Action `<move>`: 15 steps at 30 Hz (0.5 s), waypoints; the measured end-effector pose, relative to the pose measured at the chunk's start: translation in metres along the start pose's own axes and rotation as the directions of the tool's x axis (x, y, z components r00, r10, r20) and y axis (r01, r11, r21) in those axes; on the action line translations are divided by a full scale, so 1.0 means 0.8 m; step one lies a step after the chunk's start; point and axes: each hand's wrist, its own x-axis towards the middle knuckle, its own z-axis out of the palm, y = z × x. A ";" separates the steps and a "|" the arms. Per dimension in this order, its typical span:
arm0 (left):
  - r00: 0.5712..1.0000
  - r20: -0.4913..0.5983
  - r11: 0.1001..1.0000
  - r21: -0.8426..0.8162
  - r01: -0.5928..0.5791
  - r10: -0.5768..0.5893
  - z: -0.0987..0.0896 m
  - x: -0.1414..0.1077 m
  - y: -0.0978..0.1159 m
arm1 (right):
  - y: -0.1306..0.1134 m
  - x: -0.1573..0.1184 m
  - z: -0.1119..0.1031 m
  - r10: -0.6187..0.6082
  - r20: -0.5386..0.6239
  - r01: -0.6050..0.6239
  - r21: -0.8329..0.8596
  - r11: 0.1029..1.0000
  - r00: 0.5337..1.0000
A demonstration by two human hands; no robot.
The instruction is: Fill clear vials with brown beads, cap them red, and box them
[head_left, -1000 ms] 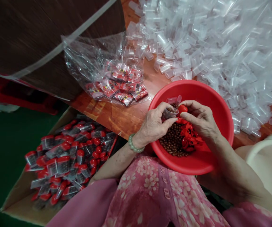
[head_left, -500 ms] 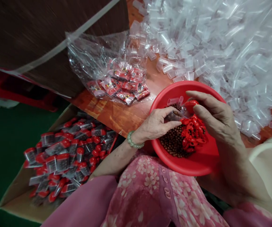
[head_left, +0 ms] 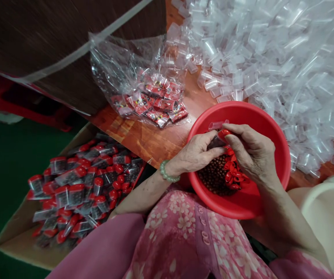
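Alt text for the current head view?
Left hand holds a tube, right hand a red cap at its end, over a red bowl of brown balls and more caps. At left, a carton holds capped tubes; beyond, bagged packets and heaped clear tubes lie on a table.

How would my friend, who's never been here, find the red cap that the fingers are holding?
Find the big red bowl right of the picture's middle. Over it, the left hand holds a clear tube, and the right hand pinches the red cap at its end. Other red caps lie loose in the bowl; this one is held up.
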 end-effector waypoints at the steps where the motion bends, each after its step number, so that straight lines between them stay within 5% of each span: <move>1: 1.000 -0.003 1.000 0.018 0.001 -0.001 0.000 0.000 -0.001 | 0.000 0.001 0.000 -0.002 0.010 0.002 -0.006 1.000 1.000; 4: 1.000 -0.001 1.000 0.011 -0.005 0.005 0.000 0.001 -0.001 | 0.002 0.000 -0.002 -0.013 0.054 0.016 -0.049 0.999 0.998; 8: 0.998 0.017 0.979 -0.193 0.067 -0.065 -0.002 0.001 0.002 | 0.007 -0.007 -0.001 -0.104 0.127 0.128 -0.198 0.972 0.986; 15: 0.965 0.073 0.832 -0.493 0.255 -0.252 0.003 0.003 0.007 | 0.017 -0.011 0.013 -0.176 0.264 0.272 -0.392 0.879 0.948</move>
